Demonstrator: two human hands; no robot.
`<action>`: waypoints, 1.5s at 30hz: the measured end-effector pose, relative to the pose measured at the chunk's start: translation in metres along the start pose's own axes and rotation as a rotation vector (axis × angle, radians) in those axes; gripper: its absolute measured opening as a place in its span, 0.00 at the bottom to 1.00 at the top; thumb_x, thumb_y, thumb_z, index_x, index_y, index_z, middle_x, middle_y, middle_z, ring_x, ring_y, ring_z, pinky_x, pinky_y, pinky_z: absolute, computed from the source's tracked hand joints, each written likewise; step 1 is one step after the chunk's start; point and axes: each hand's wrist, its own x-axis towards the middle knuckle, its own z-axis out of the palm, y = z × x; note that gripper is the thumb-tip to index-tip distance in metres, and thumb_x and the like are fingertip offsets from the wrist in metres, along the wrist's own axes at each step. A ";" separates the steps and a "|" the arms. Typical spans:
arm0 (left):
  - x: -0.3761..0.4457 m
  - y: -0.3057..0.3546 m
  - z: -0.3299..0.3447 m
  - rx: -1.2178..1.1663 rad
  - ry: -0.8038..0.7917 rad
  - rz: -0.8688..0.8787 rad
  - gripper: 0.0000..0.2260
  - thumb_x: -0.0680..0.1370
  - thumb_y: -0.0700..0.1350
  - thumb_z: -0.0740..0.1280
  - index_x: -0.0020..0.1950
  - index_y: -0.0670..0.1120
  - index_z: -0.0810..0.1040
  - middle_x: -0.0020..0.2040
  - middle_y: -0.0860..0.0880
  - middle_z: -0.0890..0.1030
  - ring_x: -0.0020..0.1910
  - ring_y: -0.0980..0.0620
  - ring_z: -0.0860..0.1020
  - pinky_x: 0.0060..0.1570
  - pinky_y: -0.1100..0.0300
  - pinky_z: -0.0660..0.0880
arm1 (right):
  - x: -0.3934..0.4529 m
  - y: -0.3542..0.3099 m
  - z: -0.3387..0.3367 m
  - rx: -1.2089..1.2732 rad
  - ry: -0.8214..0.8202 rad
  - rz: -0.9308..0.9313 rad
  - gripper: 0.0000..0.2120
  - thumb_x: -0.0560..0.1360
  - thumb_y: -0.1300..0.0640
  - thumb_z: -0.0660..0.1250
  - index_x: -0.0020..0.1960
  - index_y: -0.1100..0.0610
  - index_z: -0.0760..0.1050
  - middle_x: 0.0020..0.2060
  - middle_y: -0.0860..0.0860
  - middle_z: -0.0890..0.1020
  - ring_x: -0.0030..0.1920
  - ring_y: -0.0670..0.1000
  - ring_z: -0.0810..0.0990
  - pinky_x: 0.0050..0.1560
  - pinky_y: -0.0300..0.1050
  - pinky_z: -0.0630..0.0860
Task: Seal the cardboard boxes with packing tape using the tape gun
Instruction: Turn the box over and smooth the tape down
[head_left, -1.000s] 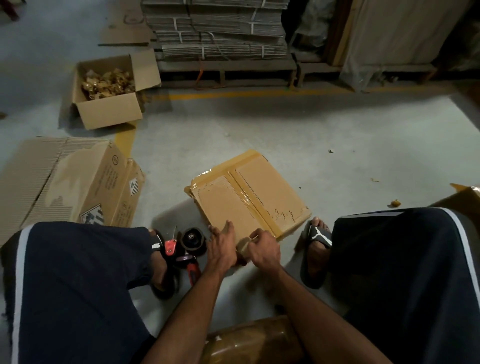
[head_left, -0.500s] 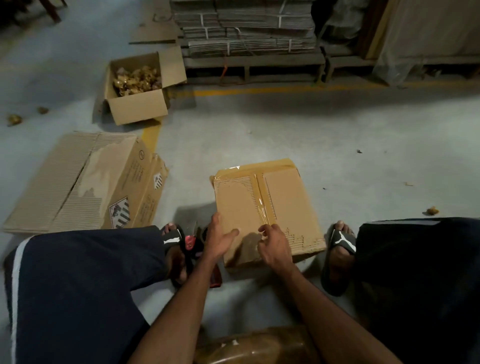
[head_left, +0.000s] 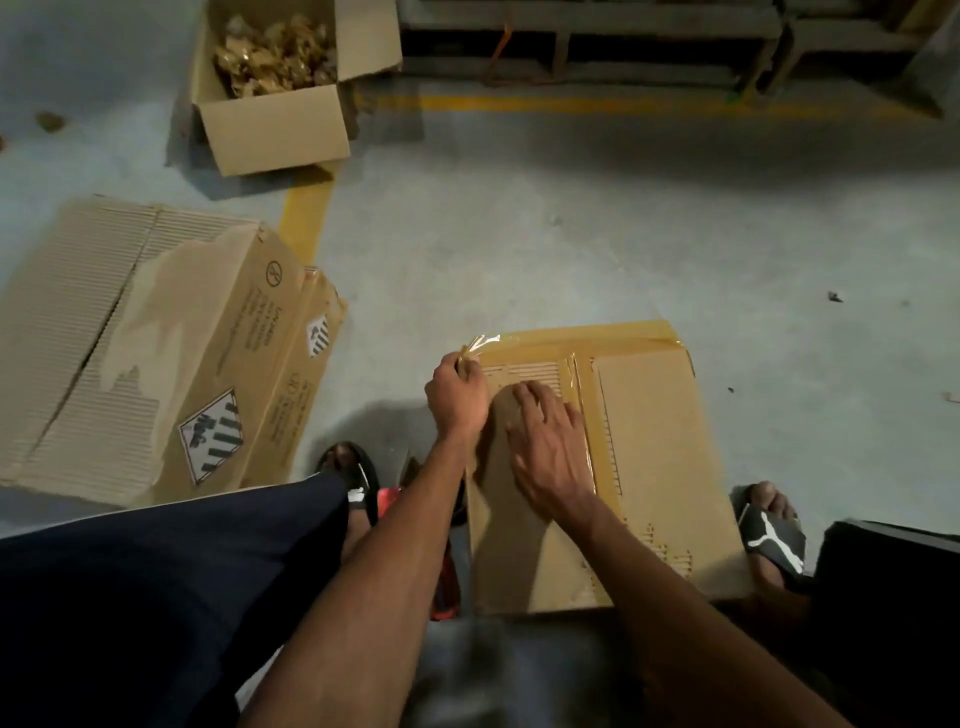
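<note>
We look down at a flat cardboard box lying on the grey concrete floor between our sandalled feet. Our left hand pinches a loose, crinkled end of brown packing tape at the box's far left corner, while our right hand presses flat on the cardboard, fingers spread beside the taped centre seam. A red-handled tape gun shows partly under our left forearm. To the left lies a flattened carton; beyond it stands an open box of crumpled tape scraps.
</note>
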 end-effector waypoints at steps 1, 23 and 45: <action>-0.002 -0.005 0.003 -0.006 0.058 0.038 0.12 0.83 0.47 0.63 0.61 0.43 0.81 0.55 0.41 0.85 0.55 0.39 0.79 0.52 0.55 0.71 | 0.000 0.002 0.004 -0.004 -0.002 0.007 0.24 0.85 0.50 0.57 0.79 0.58 0.64 0.77 0.55 0.68 0.76 0.55 0.66 0.76 0.60 0.64; 0.051 0.011 0.028 -0.047 0.060 -0.247 0.13 0.78 0.42 0.61 0.59 0.51 0.81 0.53 0.49 0.85 0.56 0.46 0.79 0.50 0.57 0.71 | 0.067 -0.001 0.009 -0.088 -0.013 -0.016 0.24 0.84 0.51 0.58 0.78 0.58 0.66 0.75 0.57 0.71 0.77 0.60 0.65 0.76 0.62 0.62; 0.043 0.030 0.042 0.393 0.095 -0.196 0.12 0.76 0.52 0.63 0.40 0.48 0.83 0.42 0.44 0.84 0.37 0.45 0.72 0.42 0.55 0.68 | 0.139 0.060 -0.024 -0.013 -0.419 -0.161 0.24 0.83 0.41 0.49 0.65 0.51 0.77 0.55 0.52 0.85 0.51 0.55 0.83 0.57 0.53 0.76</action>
